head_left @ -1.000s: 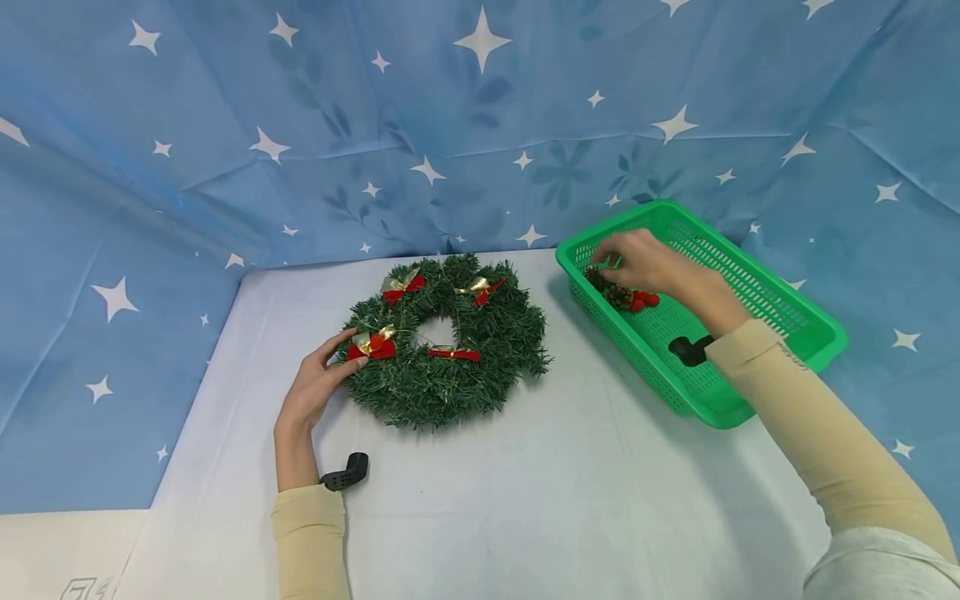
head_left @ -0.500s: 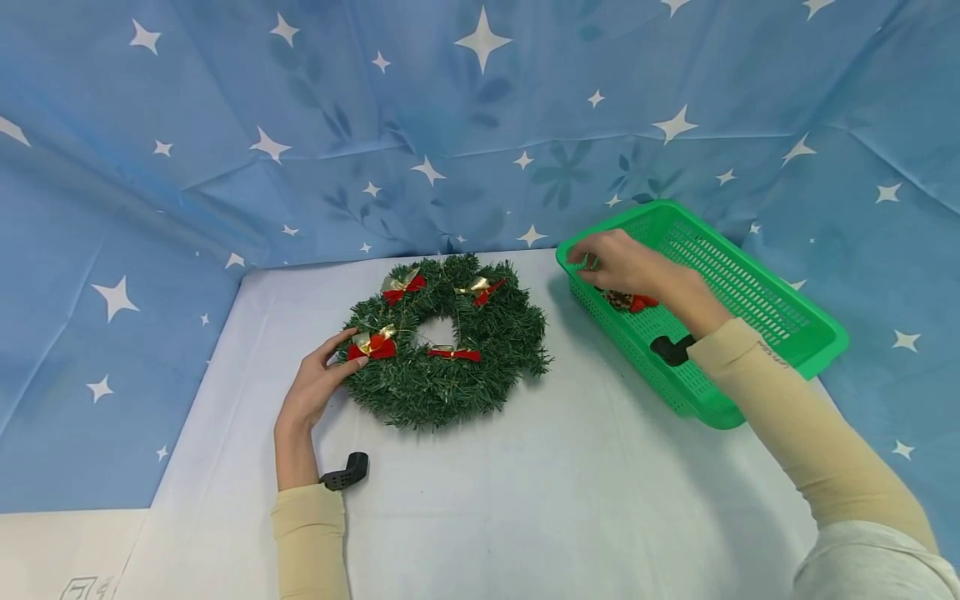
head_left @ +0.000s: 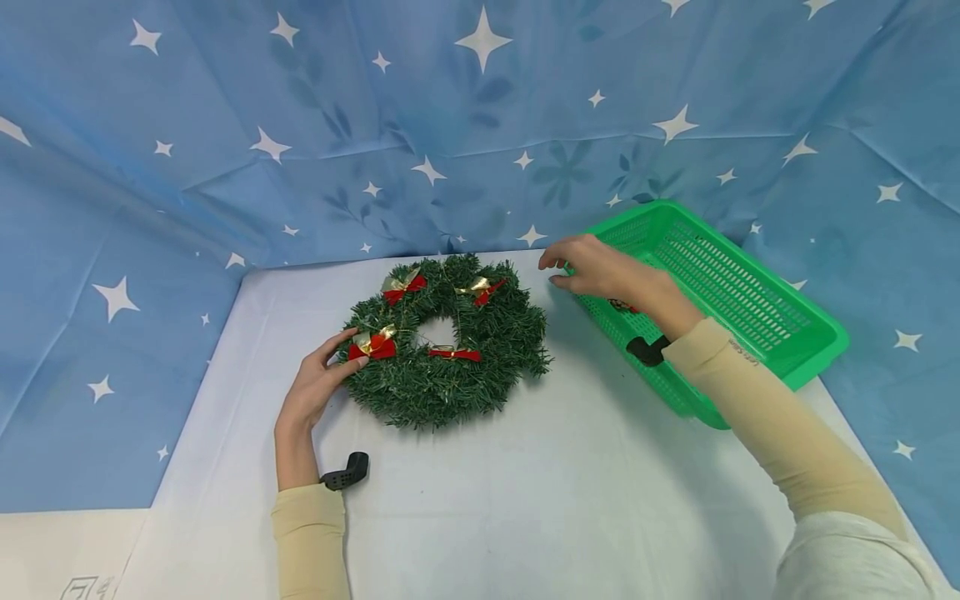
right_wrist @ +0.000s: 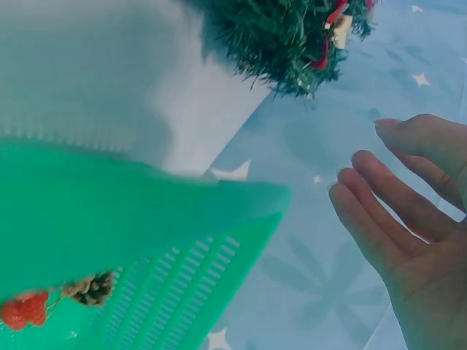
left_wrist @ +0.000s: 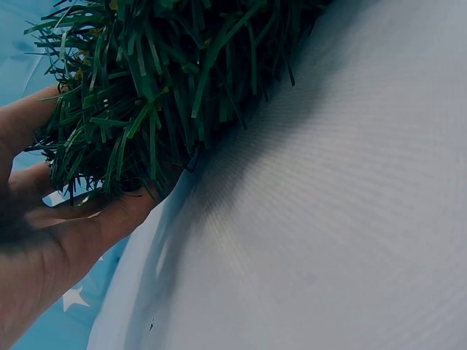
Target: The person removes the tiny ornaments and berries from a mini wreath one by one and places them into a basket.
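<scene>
A green artificial wreath (head_left: 457, 392) with several red bows and gold trim lies on the white-covered table. Its left side is gripped by my left hand (head_left: 307, 392), thumb beside a red bow (head_left: 372, 348). In the left wrist view, the fingers curve about the wreath's green bristles (left_wrist: 139, 95). My right hand (head_left: 596, 268) hovers over the left end of a green plastic basket (head_left: 813, 337), fingers reaching past the rim toward the wreath. Seen by the right wrist camera, that hand (right_wrist: 416, 219) has loosely bent fingers and nothing between them.
Inside the basket lie a pine cone (right_wrist: 93, 289) and red berry-like pieces (right_wrist: 25, 310), mostly covered by the right hand in the head view. A blue star-patterned cloth (head_left: 480, 125) rises behind the table. Each wrist carries a black camera mount (head_left: 347, 473).
My right hand has moved left from inside the basket, past its rim, toward the wreath. The left hand and the wreath have stayed in place.
</scene>
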`<state>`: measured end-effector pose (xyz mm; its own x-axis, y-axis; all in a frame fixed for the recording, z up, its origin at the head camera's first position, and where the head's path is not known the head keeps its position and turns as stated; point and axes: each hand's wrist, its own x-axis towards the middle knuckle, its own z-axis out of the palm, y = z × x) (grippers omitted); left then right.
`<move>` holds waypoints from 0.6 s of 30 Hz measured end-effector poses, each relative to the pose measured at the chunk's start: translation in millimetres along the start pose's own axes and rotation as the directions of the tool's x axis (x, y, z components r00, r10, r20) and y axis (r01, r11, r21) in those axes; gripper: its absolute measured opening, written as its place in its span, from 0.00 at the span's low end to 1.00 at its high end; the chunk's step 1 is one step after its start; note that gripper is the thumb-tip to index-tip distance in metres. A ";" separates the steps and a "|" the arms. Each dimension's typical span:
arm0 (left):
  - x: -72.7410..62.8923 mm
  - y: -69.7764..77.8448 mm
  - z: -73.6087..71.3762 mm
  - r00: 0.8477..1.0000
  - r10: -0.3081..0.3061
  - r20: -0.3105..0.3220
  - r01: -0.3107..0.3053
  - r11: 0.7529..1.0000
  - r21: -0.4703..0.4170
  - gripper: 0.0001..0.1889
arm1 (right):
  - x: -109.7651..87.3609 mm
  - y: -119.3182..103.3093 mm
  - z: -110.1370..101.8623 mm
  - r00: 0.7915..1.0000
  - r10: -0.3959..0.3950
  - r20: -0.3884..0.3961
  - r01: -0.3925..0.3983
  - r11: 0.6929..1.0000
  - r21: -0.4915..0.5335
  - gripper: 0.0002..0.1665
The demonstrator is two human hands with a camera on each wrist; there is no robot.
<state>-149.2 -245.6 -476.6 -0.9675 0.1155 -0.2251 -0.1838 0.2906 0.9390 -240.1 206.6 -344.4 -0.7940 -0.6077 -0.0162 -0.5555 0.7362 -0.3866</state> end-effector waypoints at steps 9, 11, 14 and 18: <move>-0.3 1.2 -0.1 1.000 0.001 0.003 -0.001 1.000 0.018 0.37 | 13.3 -17.2 7.2 0.994 -0.110 -0.024 0.111 0.994 0.012 0.14; -0.5 1.4 -0.1 1.000 0.000 0.005 0.000 1.000 0.016 0.37 | 16.1 -20.2 9.0 0.991 -0.133 -0.025 0.133 0.991 0.013 0.14; -0.7 1.7 0.0 1.000 -0.001 0.005 0.001 1.000 0.014 0.37 | 19.5 -25.3 11.5 0.987 -0.156 -0.023 0.157 0.988 0.016 0.14; -1.4 2.4 0.1 1.000 0.001 0.001 -0.001 1.000 0.015 0.37 | 23.8 -33.0 14.4 0.986 -0.168 -0.014 0.168 0.985 0.029 0.14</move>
<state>-148.3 -245.1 -474.1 -0.9675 0.1164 -0.2246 -0.1804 0.3050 0.9351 -237.0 163.5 -345.3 -0.6927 -0.7186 0.0617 -0.6739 0.6144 -0.4104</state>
